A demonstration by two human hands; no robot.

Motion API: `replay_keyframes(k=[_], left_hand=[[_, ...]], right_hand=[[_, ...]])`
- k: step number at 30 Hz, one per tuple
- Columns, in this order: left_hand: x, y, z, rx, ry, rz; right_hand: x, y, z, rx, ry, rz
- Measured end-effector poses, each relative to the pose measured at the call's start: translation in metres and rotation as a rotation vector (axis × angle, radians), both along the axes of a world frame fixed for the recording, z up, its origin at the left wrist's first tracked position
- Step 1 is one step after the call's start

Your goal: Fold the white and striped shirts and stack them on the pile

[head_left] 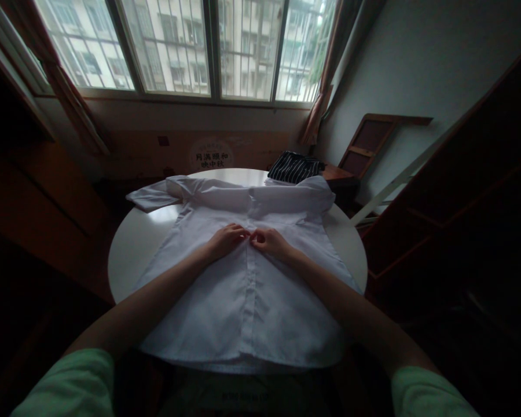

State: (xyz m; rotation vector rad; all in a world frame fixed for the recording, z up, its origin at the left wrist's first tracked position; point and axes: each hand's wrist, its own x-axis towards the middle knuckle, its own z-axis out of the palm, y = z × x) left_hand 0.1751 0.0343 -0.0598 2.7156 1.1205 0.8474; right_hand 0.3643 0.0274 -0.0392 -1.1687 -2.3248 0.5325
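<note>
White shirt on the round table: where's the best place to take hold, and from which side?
Probably the front placket of the white cotton shirt, pinched from above, one hand on each side. It runs as a raised strip down the flat-lying front, where left hand and right hand meet.

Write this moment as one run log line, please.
left hand: pinching placket of white shirt | right hand: pinching placket | shirt: flat on round table | striped cloth: far edge

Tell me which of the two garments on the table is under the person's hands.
The white shirt, spread flat across the round table. The striped dark garment lies folded at the far edge, untouched.
</note>
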Motion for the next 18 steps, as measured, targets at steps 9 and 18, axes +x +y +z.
replay_keyframes(k=[9,18], left_hand=[[0.0030,0.0023,-0.0013,0.002,-0.041,-0.091],[0.0053,-0.0005,0.0023,0.078,0.131,-0.081]], right_hand=[[-0.0036,-0.0056,0.0015,0.056,-0.096,-0.054],[-0.0058,-0.0036,-0.0013,0.072,-0.068,-0.063]])
